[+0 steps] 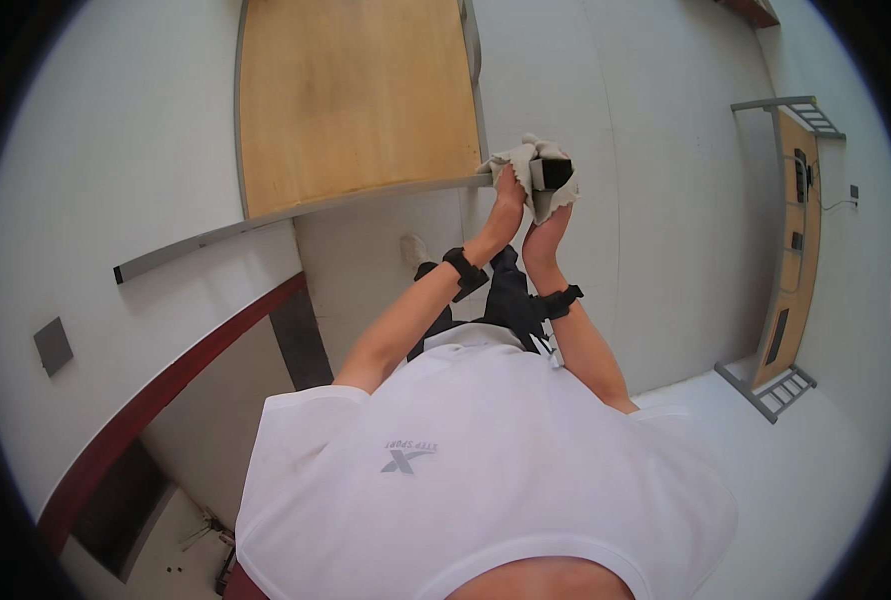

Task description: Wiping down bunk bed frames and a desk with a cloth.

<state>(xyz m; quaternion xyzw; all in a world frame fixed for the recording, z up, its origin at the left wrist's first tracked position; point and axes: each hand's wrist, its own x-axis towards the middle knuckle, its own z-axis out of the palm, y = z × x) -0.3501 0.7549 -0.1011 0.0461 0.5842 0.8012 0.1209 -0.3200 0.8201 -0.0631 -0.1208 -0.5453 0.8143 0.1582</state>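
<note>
A pale grey-beige cloth (522, 159) is wrapped around the upper end of a grey metal bed post (541, 174), whose black end cap faces up. My left hand (511, 186) presses the cloth from the left side of the post, its fingers partly hidden in the folds. From below and to the right, my right hand (556, 223) holds the cloth, and most of its fingers are covered. Beside the post lies the corner of a wooden bed board (355, 105) in a grey metal frame.
Another capped post (160, 259) extends left from the frame. A red-brown door frame (183, 375) stands at lower left. Across the floor on the right is a second grey metal bed frame (774, 247) with a wooden board and dark items on it. A wall plate (54, 346) is at far left.
</note>
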